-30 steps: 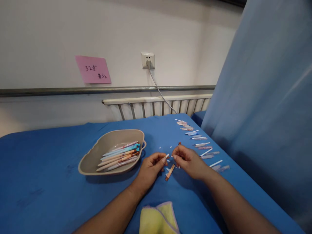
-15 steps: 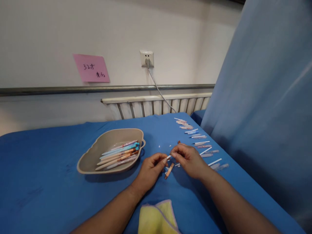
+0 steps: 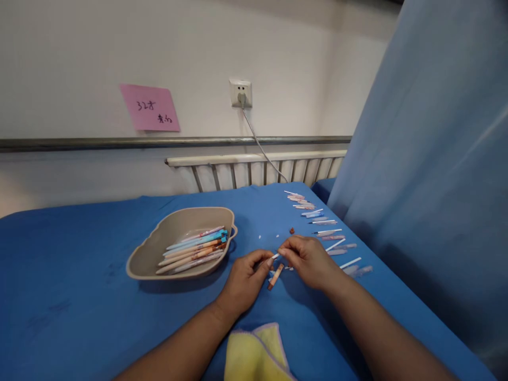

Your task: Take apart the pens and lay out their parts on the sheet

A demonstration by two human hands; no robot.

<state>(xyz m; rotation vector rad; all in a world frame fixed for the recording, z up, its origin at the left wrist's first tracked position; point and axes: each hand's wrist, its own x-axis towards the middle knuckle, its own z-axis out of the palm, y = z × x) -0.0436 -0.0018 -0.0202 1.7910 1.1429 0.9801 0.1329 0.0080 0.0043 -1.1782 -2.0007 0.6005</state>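
Observation:
Between my two hands is a thin white stick [image 3: 275, 256], which looks like a pen refill. My left hand [image 3: 246, 274] is closed on it with thumb and forefinger. The fingertips of my right hand [image 3: 305, 259] pinch together at its other end; whatever small part they hold is hidden. Just below, on the blue cloth, lies an orange pen barrel piece [image 3: 275, 277] with a brown end, beside small white bits. A small brown piece [image 3: 292, 230] sits beyond my right hand.
A beige basin [image 3: 137, 267] holding several pens [image 3: 194, 251] stands to the left. Along the right edge lie rows of pen parts and white refills [image 3: 350, 263]. A yellow cloth [image 3: 254, 352] is at the front. A blue curtain [image 3: 428, 174] hangs on the right.
My hands keep nearly the same pinch on the white stick. The brown piece beyond my right hand now shows more fully. The view has shifted slightly.

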